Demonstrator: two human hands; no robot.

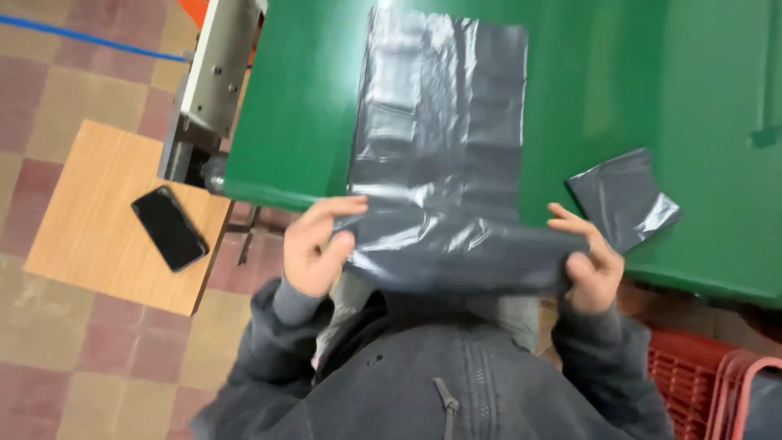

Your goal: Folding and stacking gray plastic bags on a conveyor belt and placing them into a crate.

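Observation:
A long dark grey plastic bag (444, 114) lies flat on the green table (619, 73), its near end folded over at the table's front edge. My left hand (316, 244) grips the fold's left corner, thumb on top. My right hand (588, 262) pinches the fold's right corner. A smaller folded grey plastic bag (623, 195) rests on the table just right of my right hand.
A black phone (169, 227) lies on a small wooden stool top (98, 212) to the left. A grey metal machine part (216, 73) stands at the table's left end. Red plastic crates (700, 383) sit at the lower right, on a checkered tile floor (49, 81).

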